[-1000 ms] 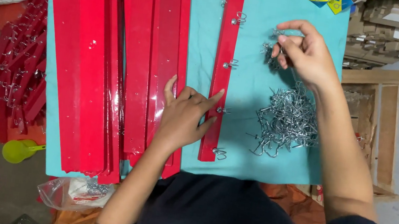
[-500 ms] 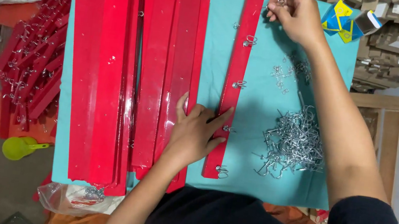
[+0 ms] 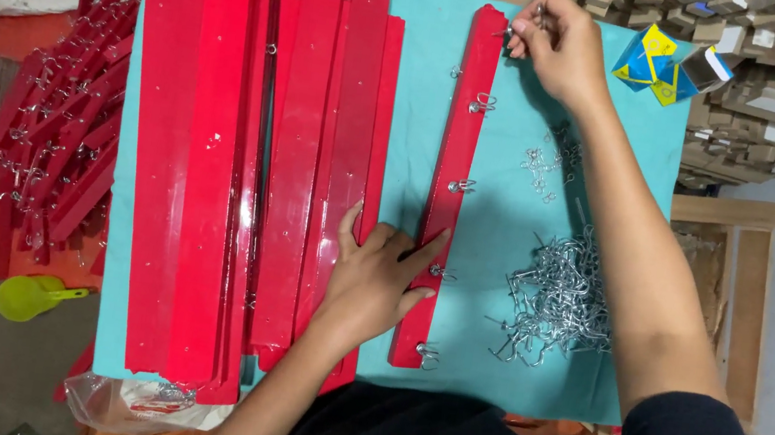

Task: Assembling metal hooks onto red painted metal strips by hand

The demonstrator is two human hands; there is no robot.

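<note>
The red strip (image 3: pixel 451 181) runs lengthwise away from the flat, open left hand (image 3: pixel 376 282); the right hand (image 3: pixel 558 45) pinches a small metal hook (image 3: pixel 523 27) at its far end

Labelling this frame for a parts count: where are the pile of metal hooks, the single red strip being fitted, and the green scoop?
pile of metal hooks (image 3: pixel 557 302), head view, centre of heap.
single red strip (image 3: pixel 460 137), head view, upper middle.
green scoop (image 3: pixel 23 296), head view, bowl.

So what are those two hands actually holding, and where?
The right hand pinches a small metal hook in its fingertips at the far end of the single red strip. The left hand grips nothing; it presses flat on that strip's near part.
</note>
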